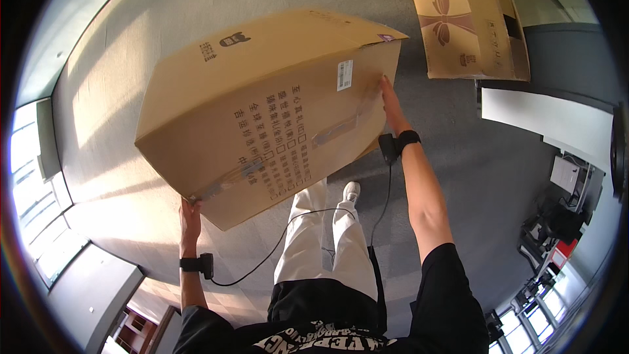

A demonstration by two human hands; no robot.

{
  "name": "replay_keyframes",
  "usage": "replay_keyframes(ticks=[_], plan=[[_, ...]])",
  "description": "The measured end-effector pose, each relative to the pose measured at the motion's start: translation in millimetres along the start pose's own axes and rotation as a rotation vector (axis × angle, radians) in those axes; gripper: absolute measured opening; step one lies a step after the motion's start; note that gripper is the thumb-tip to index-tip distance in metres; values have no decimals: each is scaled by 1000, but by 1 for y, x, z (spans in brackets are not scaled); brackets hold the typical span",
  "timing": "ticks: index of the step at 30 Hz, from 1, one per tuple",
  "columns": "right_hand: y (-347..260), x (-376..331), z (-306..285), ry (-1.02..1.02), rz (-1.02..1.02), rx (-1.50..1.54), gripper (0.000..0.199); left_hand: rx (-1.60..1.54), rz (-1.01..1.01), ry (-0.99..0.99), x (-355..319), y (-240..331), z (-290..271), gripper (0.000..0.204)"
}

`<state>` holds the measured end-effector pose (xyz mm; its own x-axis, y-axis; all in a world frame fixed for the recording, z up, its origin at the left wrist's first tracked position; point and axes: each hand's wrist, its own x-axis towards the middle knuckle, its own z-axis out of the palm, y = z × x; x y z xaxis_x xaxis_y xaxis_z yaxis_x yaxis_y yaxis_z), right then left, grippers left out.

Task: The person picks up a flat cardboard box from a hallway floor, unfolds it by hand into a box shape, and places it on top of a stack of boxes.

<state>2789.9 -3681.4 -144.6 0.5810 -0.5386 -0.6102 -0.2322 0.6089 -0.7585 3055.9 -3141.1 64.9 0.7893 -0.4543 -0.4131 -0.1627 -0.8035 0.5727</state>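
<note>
While your left hand (189,221) grips the cardboard box (262,118) at its lower left corner, your right hand (391,106), opened nearly flat, holds its right side.

Large carton (282,118) hides the left shoe from view

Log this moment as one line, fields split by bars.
left hand: holds large carton, lower-left corner | right hand: at its right edge | carton face: dark print, white label | upper right: more cartons
</note>
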Motion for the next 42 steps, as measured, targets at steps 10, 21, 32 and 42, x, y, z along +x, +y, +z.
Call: replay_keyframes(ticks=[10,21,32,42], plan=[[26,41,65,261,-18,257,78,-193,-70,-15,8,-14,28,54],[-182,-149,100,280,-430,-365,50,-1096,-34,198,-72,5,30,55],[-337,-364,106,507,-1104,-883,52,-1170,-77,-67,-42,98,112,55],[-398,-482,101,619,-1493,-1141,57,-1319,-221,-696,24,216,234,25]])
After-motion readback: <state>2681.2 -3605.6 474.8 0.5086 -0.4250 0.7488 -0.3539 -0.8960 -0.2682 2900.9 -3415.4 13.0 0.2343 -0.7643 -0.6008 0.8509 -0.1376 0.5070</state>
